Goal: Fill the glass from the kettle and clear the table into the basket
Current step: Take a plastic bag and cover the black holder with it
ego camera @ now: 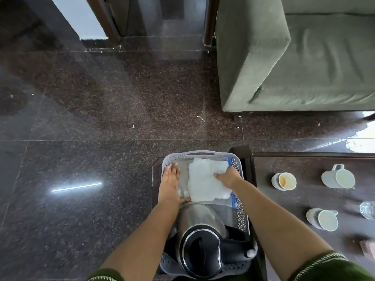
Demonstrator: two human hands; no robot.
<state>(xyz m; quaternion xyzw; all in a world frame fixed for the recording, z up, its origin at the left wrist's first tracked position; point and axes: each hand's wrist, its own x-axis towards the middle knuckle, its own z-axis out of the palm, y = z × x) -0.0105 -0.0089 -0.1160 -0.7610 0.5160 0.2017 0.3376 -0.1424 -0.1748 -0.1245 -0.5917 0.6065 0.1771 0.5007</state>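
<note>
A grey perforated basket (200, 153) stands on a low dark stool left of the table. Inside it are a steel kettle with a black lid (199, 238) at the near end and a white folded cloth (205, 181) at the far end. My left hand (170, 182) lies flat with straight fingers on the basket's bottom beside the cloth. My right hand (228, 176) presses on the cloth's right edge; its fingers are partly hidden. The clear glass (367, 209) stands at the table's right edge, cut off by the frame.
On the dark table (304, 199) stand a cup with tea dregs (284, 181), a grey mug (338, 177) and another mug (322, 219). A green sofa (294, 57) fills the upper right. Dark polished floor spreads to the left.
</note>
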